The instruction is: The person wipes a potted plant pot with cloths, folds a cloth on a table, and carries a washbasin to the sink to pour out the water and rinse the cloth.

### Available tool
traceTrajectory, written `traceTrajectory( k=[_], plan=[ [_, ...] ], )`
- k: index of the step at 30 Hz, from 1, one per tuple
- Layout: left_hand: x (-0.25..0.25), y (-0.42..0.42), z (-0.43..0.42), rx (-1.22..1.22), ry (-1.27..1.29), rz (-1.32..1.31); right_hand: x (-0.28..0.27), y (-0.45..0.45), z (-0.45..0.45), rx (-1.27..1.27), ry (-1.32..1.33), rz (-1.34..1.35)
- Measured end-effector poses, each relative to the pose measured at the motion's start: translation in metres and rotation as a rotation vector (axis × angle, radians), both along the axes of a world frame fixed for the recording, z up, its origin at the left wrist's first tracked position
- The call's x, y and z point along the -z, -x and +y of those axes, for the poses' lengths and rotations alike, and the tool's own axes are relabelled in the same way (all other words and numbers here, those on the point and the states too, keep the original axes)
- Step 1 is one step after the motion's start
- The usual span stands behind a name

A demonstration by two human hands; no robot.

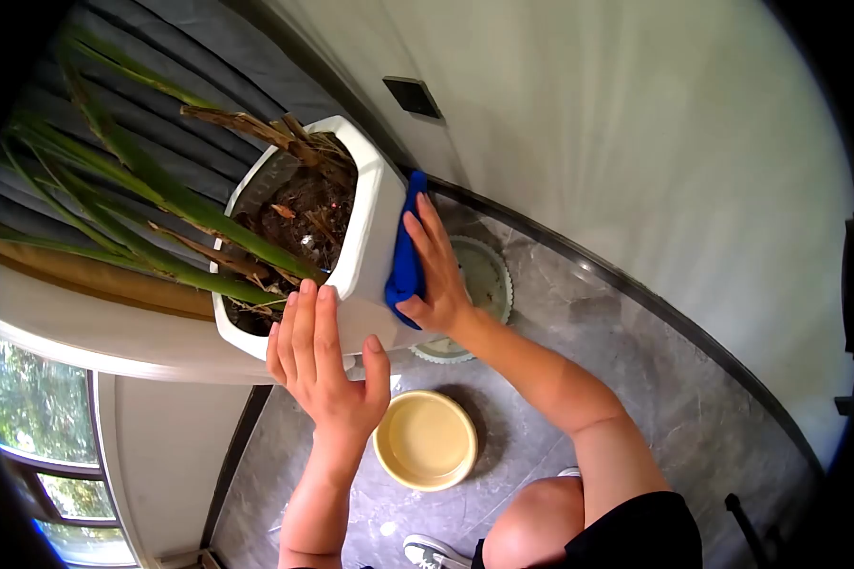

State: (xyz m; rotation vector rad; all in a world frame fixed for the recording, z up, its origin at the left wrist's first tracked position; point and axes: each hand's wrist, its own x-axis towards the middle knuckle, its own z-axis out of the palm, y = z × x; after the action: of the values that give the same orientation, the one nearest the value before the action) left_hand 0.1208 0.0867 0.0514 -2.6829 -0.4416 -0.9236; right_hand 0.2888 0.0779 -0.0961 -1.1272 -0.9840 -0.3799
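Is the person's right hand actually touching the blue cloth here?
Touching. The head view shows the right hand laid against the blue cloth, no gap at the thumb, with the cloth between it and the side of the white planter.

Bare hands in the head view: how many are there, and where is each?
2. The left hand is at the near rim of the white planter; the right hand is against a blue cloth on the planter's side.

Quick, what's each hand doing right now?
Left hand: open, against the white planter.
Right hand: open, pressing a blue cloth to the planter's side.
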Motion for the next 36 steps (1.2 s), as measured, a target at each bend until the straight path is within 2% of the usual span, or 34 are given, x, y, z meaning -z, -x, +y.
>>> traceTrajectory(
  k=[5, 7, 15, 17, 20, 27, 29, 31, 36],
  plan=[
    [0.003, -0.001, 0.000, -0.003, -0.003, 0.000, 0.069, 0.001, -0.002, -0.065, 0.037, 0.149],
    [0.003, -0.002, -0.001, -0.008, -0.019, 0.001, 0.087, 0.000, -0.003, -0.131, 0.082, 0.283],
    [0.007, -0.006, 0.001, -0.006, -0.075, -0.006, 0.146, 0.007, -0.003, -0.153, 0.098, 0.411],
    [0.008, -0.006, 0.001, -0.003, -0.067, -0.025, 0.180, 0.018, -0.003, -0.214, 0.181, 0.699],
    [0.009, -0.007, 0.002, -0.002, -0.077, -0.024, 0.207, 0.026, -0.004, -0.219, 0.253, 0.821],
    [0.009, -0.006, 0.003, -0.009, -0.088, -0.013, 0.171, 0.015, 0.006, -0.195, 0.175, 0.851],
    [0.009, -0.006, 0.002, -0.010, -0.089, -0.008, 0.126, -0.003, 0.002, -0.150, 0.135, 0.600],
    [0.009, -0.007, 0.003, -0.008, -0.084, -0.006, 0.080, -0.018, 0.002, -0.169, 0.094, 0.473],
    [0.008, -0.007, 0.000, -0.005, -0.067, -0.010, -0.013, -0.037, 0.004, -0.207, -0.009, 0.307]
  ],
)
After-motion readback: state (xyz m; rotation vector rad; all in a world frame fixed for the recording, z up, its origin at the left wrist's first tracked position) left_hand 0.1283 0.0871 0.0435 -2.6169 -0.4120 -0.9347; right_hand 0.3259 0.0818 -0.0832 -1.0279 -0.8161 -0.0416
